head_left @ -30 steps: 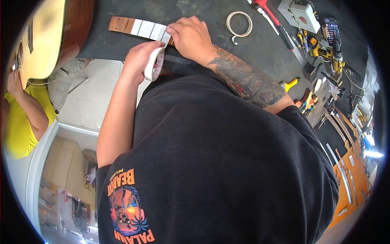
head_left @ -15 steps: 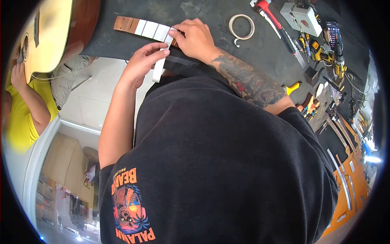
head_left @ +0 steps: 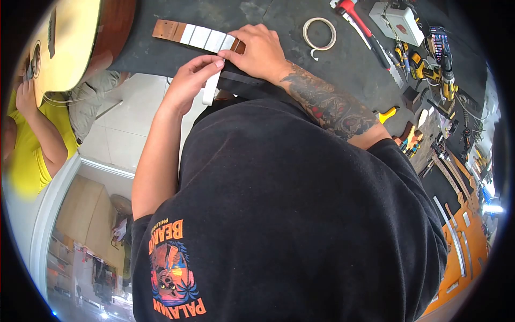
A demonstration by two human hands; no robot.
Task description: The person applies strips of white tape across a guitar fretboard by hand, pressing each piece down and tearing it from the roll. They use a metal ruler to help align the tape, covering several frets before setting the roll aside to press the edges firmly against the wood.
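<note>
A brown wooden fretboard (head_left: 170, 30) lies on the dark table, its middle covered by strips of white tape (head_left: 205, 39) with thin dark lines between them. My right hand (head_left: 260, 52) rests over the board's right part, with the thumb pressed at the near edge by the last strip. Just below that edge, my left hand (head_left: 194, 80) pinches a white tape strip (head_left: 211, 88) between thumb and fingers, and its free end hangs down toward my shirt.
A tape roll (head_left: 319, 35) lies right of my hands, with a red-handled saw (head_left: 360, 24), a white box (head_left: 396, 24) and yellow drills (head_left: 448, 80) beyond. At the left are an acoustic guitar (head_left: 70, 48) and another person in a yellow shirt (head_left: 43, 139).
My right thumb has moved down to the board's near edge. The tape end that crossed the board now lies under or beside that thumb. The fretboard has shifted slightly right.
</note>
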